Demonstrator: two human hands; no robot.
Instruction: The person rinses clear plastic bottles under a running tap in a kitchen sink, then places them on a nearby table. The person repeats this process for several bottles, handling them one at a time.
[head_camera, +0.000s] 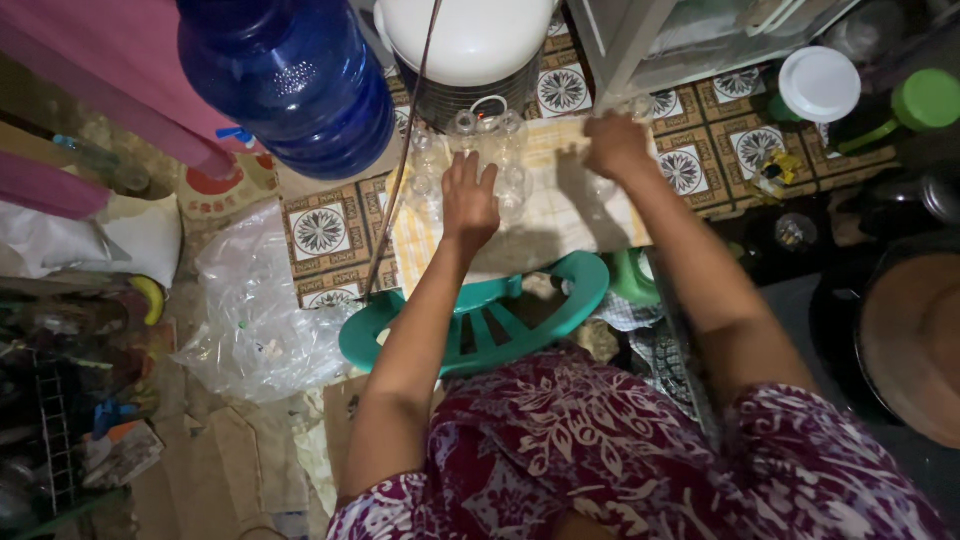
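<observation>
Near the far edge of the yellow checked cloth (560, 215) on the floor, clear glass jars (478, 150) stand in a cluster. Left hand (468, 200) lies flat, fingers spread, over the jars. Right hand (615, 145) curls at the cloth's far right corner, seemingly gripping a jar (640, 105); dim light blurs it. A green plastic stool (480, 320) sits nearer.

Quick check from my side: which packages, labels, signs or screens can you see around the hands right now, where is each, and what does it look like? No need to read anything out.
Clear plastic bag: on the floor left of the left hand, crumpled, see-through.
Small wrapper: on the patterned floor right of the right hand, crinkled, yellow and dark.
Red and white printed mat or label: under the blue water jug, partly hidden.
No signs or screens in view.
</observation>
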